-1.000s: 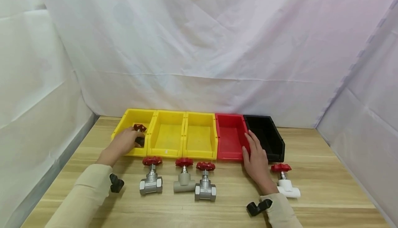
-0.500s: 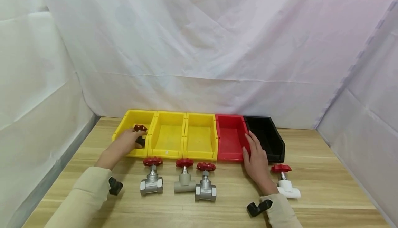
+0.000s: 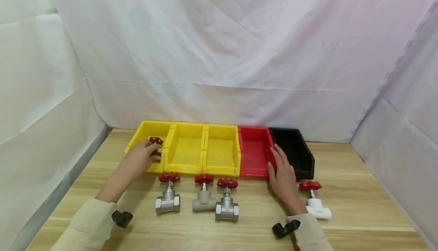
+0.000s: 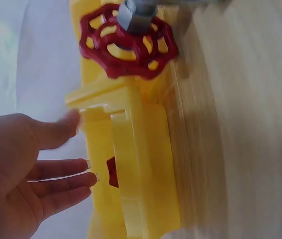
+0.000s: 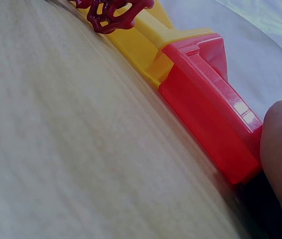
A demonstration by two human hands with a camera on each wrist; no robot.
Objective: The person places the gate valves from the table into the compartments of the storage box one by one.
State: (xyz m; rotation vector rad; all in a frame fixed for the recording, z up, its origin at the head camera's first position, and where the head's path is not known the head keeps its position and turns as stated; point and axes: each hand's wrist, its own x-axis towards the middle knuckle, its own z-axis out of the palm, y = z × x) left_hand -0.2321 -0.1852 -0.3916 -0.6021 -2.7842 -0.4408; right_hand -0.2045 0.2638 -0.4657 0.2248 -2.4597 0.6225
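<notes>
My left hand is over the front of the leftmost yellow bin. In that bin is a valve with a dark body and a red handwheel, partly hidden by the hand. The left wrist view shows the left hand with fingers extended and thumb apart, nothing between them; a bit of red handwheel shows inside the bin. My right hand rests with fairly straight fingers at the wall between the red bin and the black bin.
Two more yellow bins stand in the row. In front lie a steel valve, a beige valve and another steel valve. A white valve lies right of my right wrist. A white curtain hangs behind.
My left forearm and wrist have shifted slightly left and toward the front, while the fingers stay over the same bin. The right hand keeps its place.
</notes>
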